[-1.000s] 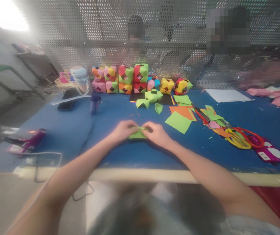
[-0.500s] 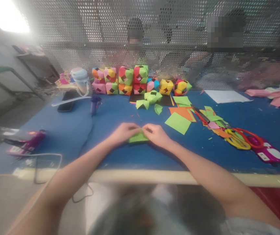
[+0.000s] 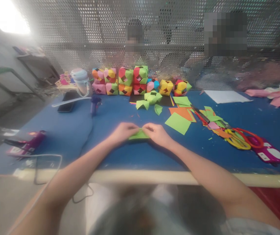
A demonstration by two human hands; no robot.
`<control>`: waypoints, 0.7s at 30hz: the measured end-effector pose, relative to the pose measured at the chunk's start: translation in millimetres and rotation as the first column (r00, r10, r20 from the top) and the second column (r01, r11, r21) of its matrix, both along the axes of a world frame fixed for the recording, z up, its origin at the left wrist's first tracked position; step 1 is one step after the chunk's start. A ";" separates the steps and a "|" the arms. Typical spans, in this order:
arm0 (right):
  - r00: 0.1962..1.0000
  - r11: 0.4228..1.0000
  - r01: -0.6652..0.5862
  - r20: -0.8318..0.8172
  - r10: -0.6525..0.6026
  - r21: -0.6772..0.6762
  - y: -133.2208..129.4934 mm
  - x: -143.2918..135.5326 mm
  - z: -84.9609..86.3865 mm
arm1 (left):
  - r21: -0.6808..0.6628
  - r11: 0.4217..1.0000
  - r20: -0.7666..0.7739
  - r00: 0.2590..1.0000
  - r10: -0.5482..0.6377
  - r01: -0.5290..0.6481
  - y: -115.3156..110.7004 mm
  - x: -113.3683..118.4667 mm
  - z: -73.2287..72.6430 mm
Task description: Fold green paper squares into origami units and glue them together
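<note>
A folded piece of green paper (image 3: 139, 135) is held low over the blue table between my two hands. My left hand (image 3: 125, 131) pinches its upper left part, and my right hand (image 3: 154, 132) pinches the upper right, the fingertips of both almost meeting. My fingers hide the paper's side edges. Beyond my hands lie green folded paper pieces (image 3: 152, 98), some joined into a rounded shape. To the right of my right hand a flat green paper square (image 3: 178, 123) rests partly over orange paper (image 3: 182, 113).
Several multicoloured paper balls (image 3: 125, 76) line the back by a perforated metal screen (image 3: 101, 36). Scissors with yellow handles (image 3: 238, 139) and a purple power strip (image 3: 272, 151) lie right. At left are a glue gun (image 3: 95, 104), a phone (image 3: 68, 101), a cup (image 3: 80, 80) and cables.
Both hands stay almost in place, still pinching the green paper. Its near edge shows slightly wider and straighter between them.
</note>
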State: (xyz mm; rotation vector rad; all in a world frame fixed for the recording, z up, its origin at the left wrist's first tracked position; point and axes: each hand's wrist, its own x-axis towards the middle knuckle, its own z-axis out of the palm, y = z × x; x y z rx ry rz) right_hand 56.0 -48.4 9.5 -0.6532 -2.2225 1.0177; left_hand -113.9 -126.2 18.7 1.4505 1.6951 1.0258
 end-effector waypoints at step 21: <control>0.999 0.974 0.026 -0.039 -0.035 -0.226 2.7 -2.7 0.9 | -0.096 0.994 0.117 0.992 -0.036 0.048 1.1 -3.7 -3.2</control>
